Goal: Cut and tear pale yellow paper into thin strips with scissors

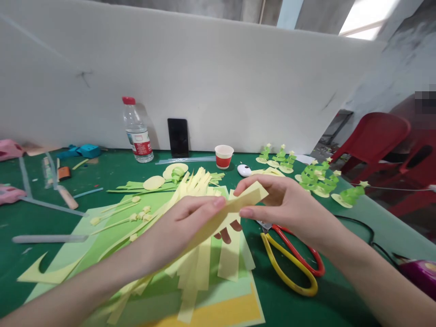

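A pale yellow paper strip point(248, 198) stretches between my two hands above the middle of the worktable. My left hand point(195, 218) is closed around it, thumb on top and fingers underneath. The fingers of my right hand point(277, 200) pinch its far end, which looks folded over. Below lie loose pale yellow strips point(200, 268) in a pile on green and yellow paper sheets point(225, 304). Thin strips with knotted, star-like ends point(132, 218) rest left of the pile. Scissors point(289, 268) with red and yellow handles lie beneath my right wrist.
Small green spiral paper trees point(320, 177) stand at the right. Along the back are a water bottle point(139, 136), a phone point(178, 138), a paper cup point(224, 156) and a white oval object point(244, 170). Pink glue guns point(12, 194) sit far left; a purple object point(420, 274) lies right.
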`<state>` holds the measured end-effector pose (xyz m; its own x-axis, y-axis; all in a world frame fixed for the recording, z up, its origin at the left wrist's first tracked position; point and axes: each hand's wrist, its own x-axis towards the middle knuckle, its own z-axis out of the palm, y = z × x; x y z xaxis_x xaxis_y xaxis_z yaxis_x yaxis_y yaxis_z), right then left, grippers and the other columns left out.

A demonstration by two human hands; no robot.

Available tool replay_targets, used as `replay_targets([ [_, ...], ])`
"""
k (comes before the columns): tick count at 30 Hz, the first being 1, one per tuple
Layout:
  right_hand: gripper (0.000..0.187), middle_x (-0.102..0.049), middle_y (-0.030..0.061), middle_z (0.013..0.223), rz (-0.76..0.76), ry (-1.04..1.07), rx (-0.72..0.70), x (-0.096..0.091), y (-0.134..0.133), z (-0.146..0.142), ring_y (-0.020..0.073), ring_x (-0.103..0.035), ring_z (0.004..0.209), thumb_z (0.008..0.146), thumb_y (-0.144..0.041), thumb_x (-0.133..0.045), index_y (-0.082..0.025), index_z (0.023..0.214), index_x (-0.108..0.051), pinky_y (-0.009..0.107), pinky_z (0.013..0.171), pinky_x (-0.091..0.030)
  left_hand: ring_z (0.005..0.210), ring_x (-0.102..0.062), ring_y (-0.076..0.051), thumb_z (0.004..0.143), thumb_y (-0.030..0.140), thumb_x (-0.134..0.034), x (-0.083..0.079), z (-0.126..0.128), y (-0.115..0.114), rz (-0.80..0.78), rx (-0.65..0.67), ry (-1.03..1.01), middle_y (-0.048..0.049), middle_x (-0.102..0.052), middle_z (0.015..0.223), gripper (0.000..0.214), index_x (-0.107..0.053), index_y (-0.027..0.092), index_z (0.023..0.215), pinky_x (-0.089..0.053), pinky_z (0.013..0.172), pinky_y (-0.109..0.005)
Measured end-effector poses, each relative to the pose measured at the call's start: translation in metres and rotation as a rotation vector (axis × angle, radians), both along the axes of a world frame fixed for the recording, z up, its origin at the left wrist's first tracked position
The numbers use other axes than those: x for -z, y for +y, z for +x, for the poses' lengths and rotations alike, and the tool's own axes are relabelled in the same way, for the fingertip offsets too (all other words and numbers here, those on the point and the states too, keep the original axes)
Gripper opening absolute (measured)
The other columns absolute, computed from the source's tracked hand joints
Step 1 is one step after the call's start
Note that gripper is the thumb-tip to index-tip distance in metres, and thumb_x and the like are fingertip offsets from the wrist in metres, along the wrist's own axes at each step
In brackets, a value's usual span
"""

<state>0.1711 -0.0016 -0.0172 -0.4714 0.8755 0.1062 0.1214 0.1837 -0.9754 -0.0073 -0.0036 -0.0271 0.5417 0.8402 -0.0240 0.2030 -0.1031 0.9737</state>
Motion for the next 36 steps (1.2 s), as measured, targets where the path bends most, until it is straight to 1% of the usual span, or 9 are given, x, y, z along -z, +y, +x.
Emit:
replay_targets([
  [4, 0.006, -0.058, -0.0033, 0.070, -0.083, 0.084, -0.022, 0.002, 0.004, 0.000, 0.0068, -0.053, 0.067, 0.077, -0.016, -0.056, -0.017, 0.078, -0.062, 0.017, 0.064, -0.043, 0.066, -0.060, -0.013, 0.087, 0.039, -0.034, 0.000, -0.001, 0.000, -0.027, 0.013, -0.012, 0.0029, -0.063, 0.066, 0.039, -0.062, 0.020, 0.068, -0.047, 0.069, -0.023],
  [8, 0.012, -0.061, -0.0009, 0.069, -0.119, 0.086, 0.031, 0.005, 0.006, -0.001, 0.0084, -0.053, 0.062, 0.078, -0.024, -0.056, -0.017, 0.076, -0.066, 0.021, 0.064, -0.046, 0.053, -0.051, -0.010, 0.079, 0.037, -0.050, -0.003, -0.003, 0.002, 0.109, -0.056, 0.147, 0.0044, -0.056, 0.059, 0.025, -0.058, 0.019, 0.064, -0.041, 0.049, -0.019],
  [12, 0.013, -0.062, 0.0003, 0.066, -0.095, 0.069, 0.075, 0.004, 0.009, 0.006, 0.0099, -0.055, 0.059, 0.075, -0.027, -0.060, -0.019, 0.071, -0.068, 0.021, 0.057, -0.048, 0.054, -0.051, -0.009, 0.071, 0.030, -0.059, -0.006, -0.004, 0.004, 0.041, -0.028, 0.156, 0.0051, -0.058, 0.062, 0.011, -0.060, 0.020, 0.066, -0.040, 0.047, -0.018],
  [18, 0.013, -0.055, 0.0000, 0.058, 0.092, 0.205, 0.573, -0.011, 0.029, 0.051, 0.0078, -0.046, 0.047, 0.066, -0.029, -0.069, -0.019, 0.058, -0.066, 0.023, 0.041, -0.034, 0.053, -0.055, -0.012, 0.070, 0.034, -0.060, -0.003, -0.015, 0.019, 0.175, 0.027, 0.421, 0.0037, -0.062, 0.056, 0.018, -0.063, 0.021, 0.057, -0.041, 0.047, -0.020],
  [21, 0.022, -0.048, -0.0010, 0.058, 0.228, 0.289, 0.728, -0.022, 0.032, 0.070, 0.0084, -0.044, 0.048, 0.070, -0.026, -0.066, -0.021, 0.050, -0.059, 0.025, 0.040, -0.027, 0.076, -0.060, -0.018, 0.076, 0.034, -0.053, 0.003, -0.019, 0.029, 0.358, -0.097, 0.533, -0.0020, -0.067, 0.088, 0.019, -0.065, 0.021, 0.083, -0.047, 0.065, -0.026],
  [24, 0.018, -0.050, -0.0004, 0.060, 0.269, 0.262, 0.802, -0.025, 0.025, 0.066, 0.0125, -0.051, 0.054, 0.072, -0.028, -0.065, -0.024, 0.055, -0.060, 0.028, 0.045, -0.034, 0.097, -0.055, -0.021, 0.083, 0.037, -0.042, 0.005, -0.017, 0.028, 0.564, -0.300, 0.465, -0.0045, -0.057, 0.114, 0.031, -0.055, 0.021, 0.107, -0.044, 0.083, -0.033],
  [26, 0.015, -0.055, 0.0004, 0.062, 0.232, 0.214, 0.722, -0.021, 0.018, 0.051, 0.0155, -0.057, 0.061, 0.073, -0.032, -0.063, -0.024, 0.060, -0.062, 0.027, 0.048, -0.042, 0.102, -0.051, -0.020, 0.086, 0.034, -0.037, 0.004, -0.014, 0.019, 0.751, -0.346, 0.403, -0.0046, -0.056, 0.114, 0.030, -0.053, 0.021, 0.108, -0.041, 0.088, -0.033],
  [31, 0.016, -0.063, 0.0009, 0.076, 0.000, 0.274, 0.194, -0.005, -0.004, 0.007, 0.0143, -0.063, 0.072, 0.081, -0.030, -0.055, -0.021, 0.073, -0.066, 0.023, 0.059, -0.054, 0.111, -0.046, -0.019, 0.084, 0.018, -0.043, 0.002, -0.011, -0.002, 1.278, -0.281, 0.358, -0.0017, -0.055, 0.118, 0.029, -0.049, 0.027, 0.111, -0.033, 0.098, -0.035],
  [36, 0.021, -0.062, -0.0033, 0.070, -0.099, 0.289, -0.059, 0.003, -0.019, -0.011, 0.0090, -0.063, 0.070, 0.085, -0.025, -0.048, -0.023, 0.074, -0.066, 0.020, 0.068, -0.053, 0.110, -0.047, -0.018, 0.085, 0.030, -0.045, 0.007, -0.012, -0.005, 1.194, -0.256, 0.332, -0.0010, -0.054, 0.120, 0.031, -0.047, 0.027, 0.116, -0.035, 0.097, -0.033],
])
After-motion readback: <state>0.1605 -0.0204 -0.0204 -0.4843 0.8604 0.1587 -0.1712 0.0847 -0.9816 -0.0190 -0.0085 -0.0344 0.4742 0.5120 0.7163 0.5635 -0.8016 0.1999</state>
